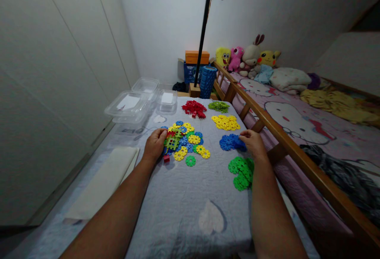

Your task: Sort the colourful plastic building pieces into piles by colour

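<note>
My left hand (156, 144) is at the left edge of a mixed heap, fingers curled together; whatever they pinch is hidden. In that heap lie yellow notched discs (194, 139), blue ones (190, 147), green ones (190, 161), and square green lattice pieces (172, 142). A small red block (166, 159) sits just below my left hand. At the right, my right hand (253, 142) is closed, thumb and fingertips on a blue notched disc (240, 143) at the edge of the blue pile (228, 142). Nearer me, a green disc pile (241, 172) is partly covered by my right forearm.
Farther back are piles of yellow discs (225, 123), red pieces (193, 108) and light green pieces (219, 106). Clear plastic boxes (127, 106) stand at back left, above a folded cream cloth (103, 184). A wooden bed rail (267, 122) borders the right side.
</note>
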### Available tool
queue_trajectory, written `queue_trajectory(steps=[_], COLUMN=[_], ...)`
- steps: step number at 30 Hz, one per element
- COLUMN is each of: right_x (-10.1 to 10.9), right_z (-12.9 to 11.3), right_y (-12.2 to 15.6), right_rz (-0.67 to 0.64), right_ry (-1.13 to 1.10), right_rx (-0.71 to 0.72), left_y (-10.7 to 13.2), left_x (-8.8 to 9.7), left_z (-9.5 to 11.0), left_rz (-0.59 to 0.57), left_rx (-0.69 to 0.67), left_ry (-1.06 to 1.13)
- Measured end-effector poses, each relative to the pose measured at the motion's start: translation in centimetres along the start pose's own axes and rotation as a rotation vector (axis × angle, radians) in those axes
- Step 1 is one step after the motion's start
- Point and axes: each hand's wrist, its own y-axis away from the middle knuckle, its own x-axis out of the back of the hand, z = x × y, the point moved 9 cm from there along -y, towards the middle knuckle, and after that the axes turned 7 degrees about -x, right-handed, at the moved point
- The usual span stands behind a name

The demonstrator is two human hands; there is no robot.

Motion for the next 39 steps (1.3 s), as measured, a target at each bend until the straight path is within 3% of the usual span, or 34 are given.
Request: queue_trajectory(steps=[16, 20, 24, 27, 33, 39], right_x=[-1.1, -0.3, -0.1, -2.3, -10.9, -13.6], right_z=[1.2, 0.6, -1.3, -3.9, -7.5, -7.1], right_y=[-1.0, -0.7, 0.4, 2.2, 7.8, 10.1], right_rz=[0.042, 0.099, 0.102, -0.020, -0.511, -0.576], right_ry=[0.318, 0.350, 0.246, 0.176, 0.324, 0.547], right_rx=[0.033, 0.025, 0.051, 0.150, 0.335, 0.371], left_y=[-0.2, -0.1, -0.1, -0.1, 0.0, -0.1], left_x=[-0.1, 0.0, 0.0, 0.0, 0.0, -0.1], left_z=[-1.0, -0.8, -0.6, -0.5, -0.1, -0.2], left_rz=[-0.004, -0.002, -0.006, -0.004, 0.000, -0.008], left_rx=[-0.002, 0.001, -0.003, -0.001, 0.001, -0.001], left_ry=[-0.018, -0.015, -0.014, -0.006, 0.005, -0.006])
